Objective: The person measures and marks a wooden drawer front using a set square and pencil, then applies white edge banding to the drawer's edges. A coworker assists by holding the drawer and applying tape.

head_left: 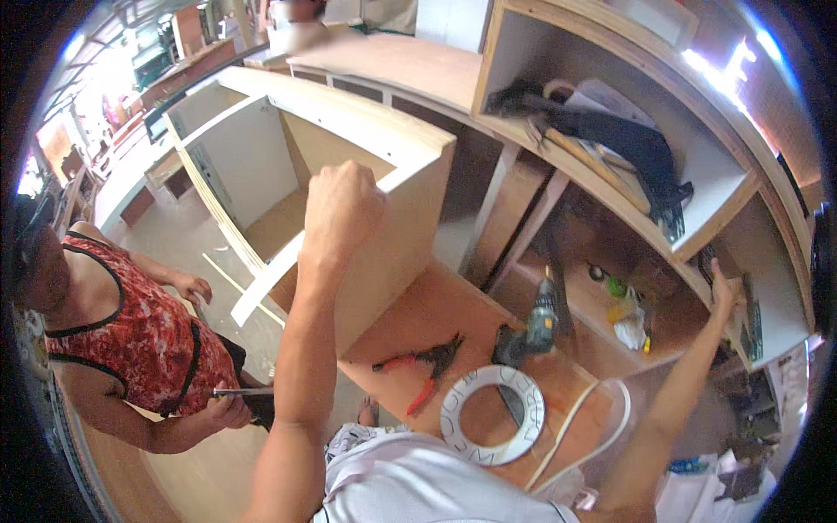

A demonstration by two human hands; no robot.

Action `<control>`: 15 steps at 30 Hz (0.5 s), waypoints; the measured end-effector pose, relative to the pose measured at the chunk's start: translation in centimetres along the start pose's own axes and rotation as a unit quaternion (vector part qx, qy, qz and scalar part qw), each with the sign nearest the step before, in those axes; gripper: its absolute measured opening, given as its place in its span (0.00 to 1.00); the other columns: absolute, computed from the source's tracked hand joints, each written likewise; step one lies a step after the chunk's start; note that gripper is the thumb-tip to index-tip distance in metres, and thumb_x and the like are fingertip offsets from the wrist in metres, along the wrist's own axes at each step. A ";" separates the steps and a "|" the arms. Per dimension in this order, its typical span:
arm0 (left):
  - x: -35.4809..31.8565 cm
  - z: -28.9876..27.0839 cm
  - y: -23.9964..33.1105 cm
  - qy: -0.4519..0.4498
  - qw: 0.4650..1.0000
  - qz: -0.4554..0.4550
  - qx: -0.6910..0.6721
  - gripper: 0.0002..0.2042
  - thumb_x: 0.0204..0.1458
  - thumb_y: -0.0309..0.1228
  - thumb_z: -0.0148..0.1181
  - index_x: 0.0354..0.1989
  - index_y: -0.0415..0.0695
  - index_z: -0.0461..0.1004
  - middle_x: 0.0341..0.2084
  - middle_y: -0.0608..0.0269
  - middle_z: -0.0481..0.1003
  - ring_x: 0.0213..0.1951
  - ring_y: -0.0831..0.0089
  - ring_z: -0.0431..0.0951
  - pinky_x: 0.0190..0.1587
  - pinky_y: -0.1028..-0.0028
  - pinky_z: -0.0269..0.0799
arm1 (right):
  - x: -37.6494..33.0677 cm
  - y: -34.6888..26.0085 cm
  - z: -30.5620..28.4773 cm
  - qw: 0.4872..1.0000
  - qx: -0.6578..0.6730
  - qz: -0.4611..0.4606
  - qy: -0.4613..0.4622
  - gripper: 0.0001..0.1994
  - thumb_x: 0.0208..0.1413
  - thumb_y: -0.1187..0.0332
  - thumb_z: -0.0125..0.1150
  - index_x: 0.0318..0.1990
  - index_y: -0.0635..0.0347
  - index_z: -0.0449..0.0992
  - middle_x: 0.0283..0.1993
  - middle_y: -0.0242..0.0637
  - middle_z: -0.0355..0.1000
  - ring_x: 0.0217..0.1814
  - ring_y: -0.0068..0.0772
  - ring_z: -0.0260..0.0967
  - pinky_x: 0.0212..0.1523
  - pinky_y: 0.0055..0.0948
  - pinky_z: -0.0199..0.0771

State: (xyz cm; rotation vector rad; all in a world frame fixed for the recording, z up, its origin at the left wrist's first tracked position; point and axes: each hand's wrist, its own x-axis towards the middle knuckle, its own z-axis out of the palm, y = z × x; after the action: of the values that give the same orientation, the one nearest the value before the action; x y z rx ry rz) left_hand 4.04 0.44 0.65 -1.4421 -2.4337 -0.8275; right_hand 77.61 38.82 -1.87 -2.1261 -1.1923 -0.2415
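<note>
Plywood everywhere: a pale open cabinet box [349, 157] lying on its side, used here as the landmark. Left hand [342, 209] closed in a fist over the box's near top edge, knuckles up, fingers curled out of sight behind the panel; whether anything else sits inside that fist cannot be told. Right hand [725, 296] far to the right of the box, raised against the front edge of a shelf unit [741, 187], fingers laid on the wood; how firmly it holds, and whether it pinches anything, cannot be told.

Right of the box and below its side panel, a brown board worktop [436, 305]. On it, just right of the box's lower corner, red-handled pliers [418, 362]; further right, a cordless drill [532, 327] lying down; nearer the viewer, a white roll of edge banding [493, 414] with a loose white strip [593, 418] looping away to its right.

Inside the box: bare panels only, with a white strip [266, 288] leaning across its open mouth. In the shelf unit's upper compartment, right of the box, a black strap or bag [610, 135] draped over a pale sheet. In the lower bay, a small heap of yellow and green oddments [628, 318], too small to name.

Left of the box, another person in a red patterned top [139, 331], crouched on the floor, gripping a slim tool [240, 392].
</note>
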 end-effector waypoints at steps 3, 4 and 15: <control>-0.6 0.9 -0.5 0.018 0.999 0.005 0.032 0.08 0.57 0.31 0.70 0.34 0.41 0.92 0.26 0.48 0.87 0.30 0.54 0.91 0.43 0.57 0.88 | -5.9 -5.5 -6.1 0.950 0.006 -0.049 0.310 0.46 0.54 0.28 0.75 0.59 0.68 0.85 0.64 0.60 0.80 0.67 0.56 0.77 0.69 0.51 0.73; 0.1 1.2 -0.5 0.027 0.998 0.025 0.051 0.08 0.57 0.31 0.70 0.33 0.42 0.92 0.26 0.48 0.87 0.30 0.54 0.91 0.43 0.57 0.88 | -7.5 -6.6 -9.0 0.930 0.085 -0.085 0.348 0.43 0.56 0.30 0.76 0.58 0.67 0.85 0.62 0.59 0.81 0.66 0.53 0.77 0.68 0.51 0.74; -0.8 -1.0 -0.7 0.001 0.999 0.013 -0.029 0.09 0.53 0.32 0.76 0.34 0.38 0.91 0.29 0.41 0.86 0.35 0.46 0.90 0.47 0.56 0.87 | -44.6 -32.1 -9.9 0.595 0.494 -0.589 -0.234 0.08 0.64 0.64 0.75 0.48 0.50 0.91 0.46 0.40 0.75 0.53 0.44 0.76 0.58 0.41 0.78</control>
State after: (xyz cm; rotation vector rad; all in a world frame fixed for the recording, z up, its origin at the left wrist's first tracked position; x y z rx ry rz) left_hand 3.70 -0.93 0.86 -1.4885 -2.4036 -0.9007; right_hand 28.05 13.22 0.02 -0.1743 -2.1802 0.4025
